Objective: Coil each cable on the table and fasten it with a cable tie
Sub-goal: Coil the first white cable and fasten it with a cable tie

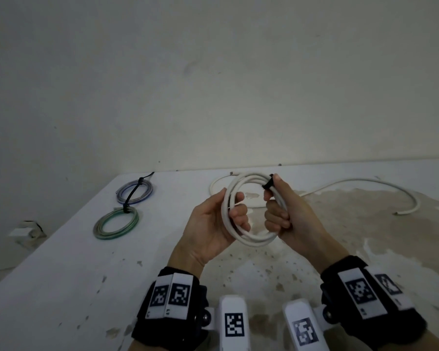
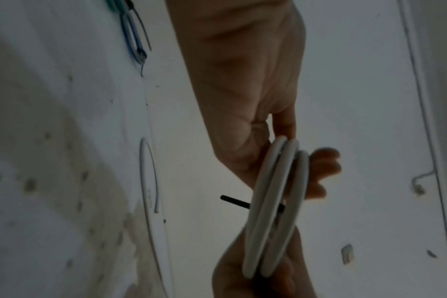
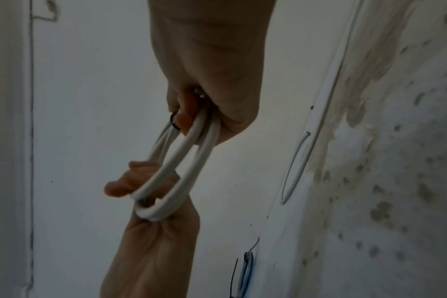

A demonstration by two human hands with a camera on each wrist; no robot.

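Note:
Both hands hold a coiled white cable (image 1: 254,239) up over the table (image 1: 61,274). My left hand (image 1: 232,207) grips the coil's left side, with fingers curled through the loop. On the coil's right side, my right hand (image 1: 274,205) grips the strands, thumb up against a black cable tie (image 1: 268,184) wrapped round them. The left wrist view shows the coil (image 2: 276,201) edge-on with the tie's tail (image 2: 234,200) sticking out. In the right wrist view the tie (image 3: 173,123) loops beside my fingers on the coil (image 3: 181,161).
A blue coil (image 1: 134,191) and a green coil (image 1: 115,224), each bound with a black tie, lie at the table's far left. A loose white cable (image 1: 365,182) snakes along the far right. The table meets the wall behind; its left edge drops off.

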